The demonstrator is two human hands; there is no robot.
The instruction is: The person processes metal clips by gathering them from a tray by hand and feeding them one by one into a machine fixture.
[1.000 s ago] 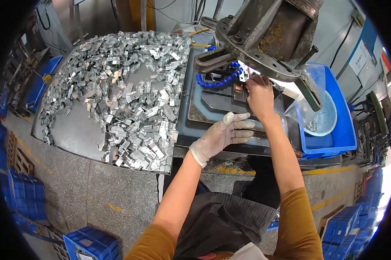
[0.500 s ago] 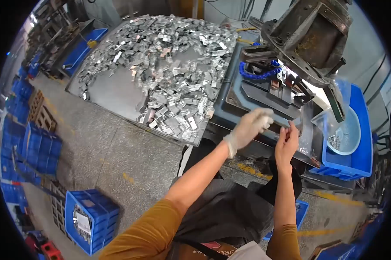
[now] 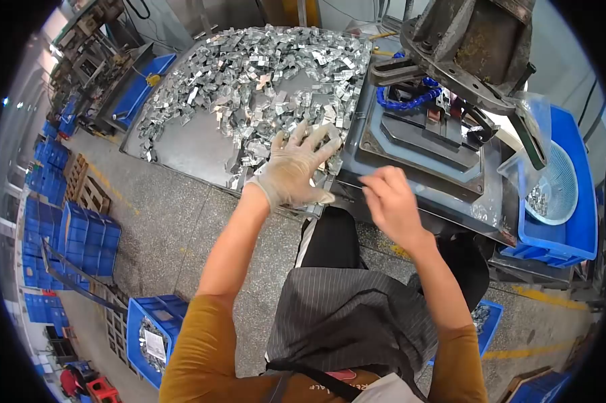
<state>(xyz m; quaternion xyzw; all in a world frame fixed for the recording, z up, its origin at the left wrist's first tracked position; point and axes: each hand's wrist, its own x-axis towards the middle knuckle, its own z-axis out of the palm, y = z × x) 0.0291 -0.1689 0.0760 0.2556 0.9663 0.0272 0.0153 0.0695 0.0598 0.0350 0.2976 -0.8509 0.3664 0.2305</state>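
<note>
My left hand (image 3: pixel 294 168), in a whitish glove, is spread over the front edge of the pile of small metal parts (image 3: pixel 249 74) on the metal table (image 3: pixel 182 144). Nothing shows in its grip. My bare right hand (image 3: pixel 390 201) hangs in front of the machine bed (image 3: pixel 424 158), with thumb and forefinger close together; whatever they pinch, if anything, is too small to make out. A copper-coloured piece (image 3: pixel 434 116) sits in the fixture beneath the machine head (image 3: pixel 464 60), beside a blue segmented hose (image 3: pixel 407 102).
At the right, a blue bin (image 3: pixel 575 174) holds a light-blue basket (image 3: pixel 559 185) and clear plastic. Blue crates (image 3: pixel 88 235) stand at the left, and another crate with metal parts (image 3: pixel 148 342) is at lower left. Fixed arms jut from the machine head.
My right hand has left the fixture and drawn back towards me. My left hand has moved left from the machine bed to the metal parts, its fingers now spread. The view has shifted.
</note>
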